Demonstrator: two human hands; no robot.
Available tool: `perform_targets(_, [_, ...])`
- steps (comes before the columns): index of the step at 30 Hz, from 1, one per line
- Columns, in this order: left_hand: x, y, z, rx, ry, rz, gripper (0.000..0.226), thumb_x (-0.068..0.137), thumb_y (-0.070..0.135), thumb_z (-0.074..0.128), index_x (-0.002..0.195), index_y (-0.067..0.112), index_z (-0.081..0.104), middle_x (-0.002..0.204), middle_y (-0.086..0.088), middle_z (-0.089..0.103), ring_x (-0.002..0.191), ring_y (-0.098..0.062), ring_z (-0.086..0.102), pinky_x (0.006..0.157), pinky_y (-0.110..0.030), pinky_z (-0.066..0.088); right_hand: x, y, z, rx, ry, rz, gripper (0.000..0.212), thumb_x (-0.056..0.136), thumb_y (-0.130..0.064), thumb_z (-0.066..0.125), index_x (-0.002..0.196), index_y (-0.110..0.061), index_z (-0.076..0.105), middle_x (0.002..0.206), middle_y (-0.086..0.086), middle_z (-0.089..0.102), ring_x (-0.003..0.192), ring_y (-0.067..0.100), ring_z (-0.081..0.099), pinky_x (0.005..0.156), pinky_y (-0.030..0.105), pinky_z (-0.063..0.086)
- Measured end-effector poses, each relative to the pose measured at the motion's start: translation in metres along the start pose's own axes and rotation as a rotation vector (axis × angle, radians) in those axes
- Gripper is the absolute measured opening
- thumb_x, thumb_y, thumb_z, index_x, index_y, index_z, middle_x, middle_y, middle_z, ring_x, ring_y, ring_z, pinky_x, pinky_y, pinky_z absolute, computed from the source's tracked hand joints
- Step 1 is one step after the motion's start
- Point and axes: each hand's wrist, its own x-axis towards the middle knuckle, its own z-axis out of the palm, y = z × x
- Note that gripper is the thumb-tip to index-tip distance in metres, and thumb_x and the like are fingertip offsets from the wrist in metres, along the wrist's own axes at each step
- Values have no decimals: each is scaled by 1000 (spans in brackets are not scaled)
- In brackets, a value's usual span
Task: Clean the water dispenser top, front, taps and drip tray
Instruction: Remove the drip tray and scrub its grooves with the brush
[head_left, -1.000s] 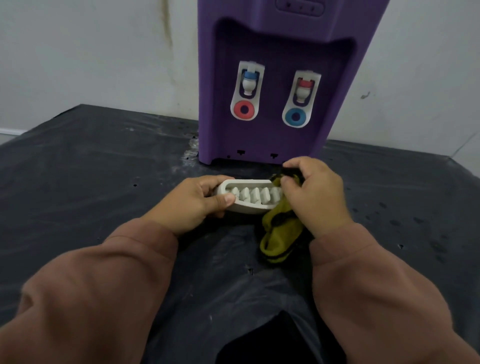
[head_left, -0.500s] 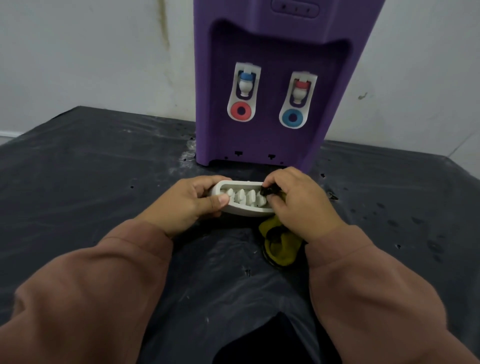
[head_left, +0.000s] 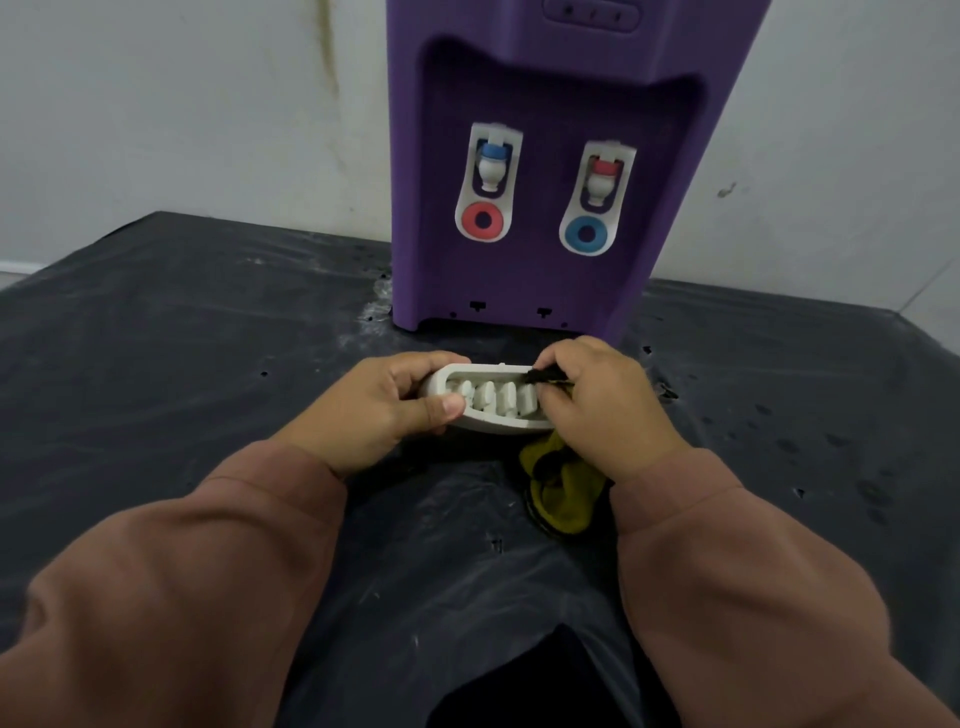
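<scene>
A purple water dispenser (head_left: 545, 270) stands against the wall, with a blue-capped tap (head_left: 493, 161) on the left and a red-capped tap (head_left: 602, 176) on the right. The white ribbed drip tray (head_left: 493, 402) is off the dispenser, held just in front of it above the table. My left hand (head_left: 379, 410) grips the tray's left end. My right hand (head_left: 608, 400) presses a yellow-and-black cloth (head_left: 558, 488) into the tray's right end; most of the cloth hangs below my wrist.
The table is covered with a dark, wrinkled plastic sheet (head_left: 182, 364) with white smears and small holes. A stained white wall (head_left: 208, 104) rises behind. My brown sleeves fill the lower part of the view.
My right hand has moved left along the tray with the cloth, covering more of the ribs. My left hand keeps its grip on the tray's left end.
</scene>
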Motion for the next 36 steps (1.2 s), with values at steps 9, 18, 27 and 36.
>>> perform_targets(9, [-2, 4, 4, 7, 2, -3, 30, 79, 21, 66, 108, 27, 66, 109, -4, 69, 105, -26, 63, 90, -33, 50, -1, -2, -1, 84, 27, 25, 20, 80, -4, 53, 93, -16, 61, 88, -6, 50, 79, 12, 49, 66, 21, 36])
perform_targets(18, [-1, 4, 6, 15, -25, -3, 30, 80, 18, 69, 106, 33, 67, 108, -8, 69, 90, -9, 62, 75, -20, 51, 1, -11, 0, 50, -22, -89, 20, 78, -2, 58, 93, -10, 69, 96, 5, 59, 88, 18, 55, 72, 20, 37])
perform_targets(27, [-2, 7, 9, 58, -27, 8, 30, 84, 8, 62, 108, 26, 64, 101, -11, 69, 83, -8, 60, 73, -18, 51, -4, -21, 6, 42, 61, -109, 18, 78, -3, 57, 90, -11, 67, 91, 5, 62, 89, 19, 55, 73, 18, 32])
perform_targets(36, [-1, 6, 12, 52, -24, 9, 30, 84, 9, 64, 107, 28, 64, 103, -16, 68, 83, -12, 59, 74, -22, 51, 1, -18, 0, 62, 27, -22, 17, 80, -6, 57, 90, -13, 69, 89, -3, 51, 77, 14, 51, 60, 15, 37])
